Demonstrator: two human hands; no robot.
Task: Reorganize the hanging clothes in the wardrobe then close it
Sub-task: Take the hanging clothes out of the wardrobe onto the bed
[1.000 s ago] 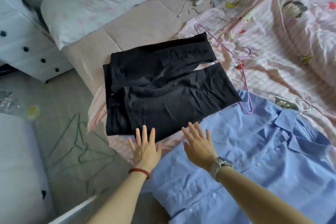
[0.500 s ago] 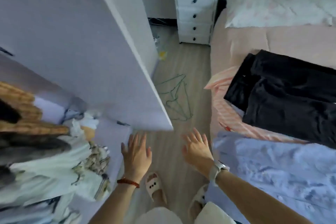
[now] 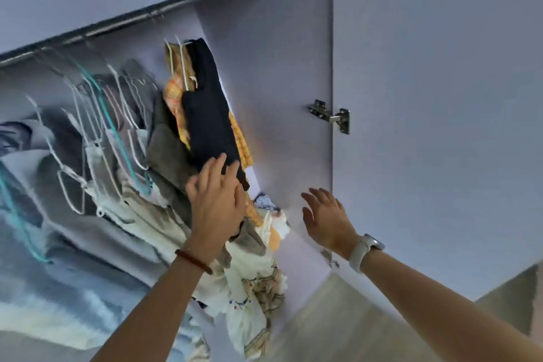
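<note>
Several clothes (image 3: pixel 97 173) hang crowded on the rail (image 3: pixel 117 23) inside the open wardrobe (image 3: pixel 279 67); my left hand (image 3: pixel 217 203) lies flat-fingered against a black garment (image 3: pixel 208 114), my right hand (image 3: pixel 326 217) spread, holding nothing, beside the door (image 3: pixel 440 97).

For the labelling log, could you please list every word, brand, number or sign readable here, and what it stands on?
None can be read.
Watch on the right wrist: only its pale band shows, no face or digits.
Door hinge: bare metal, no legible stamp.
Hanging clothes: plain or patterned cloth, blurred; a small pale tag near the black garment's collar is too small to read.
Embroidered cream garment: stitched motifs, no letters.
</note>
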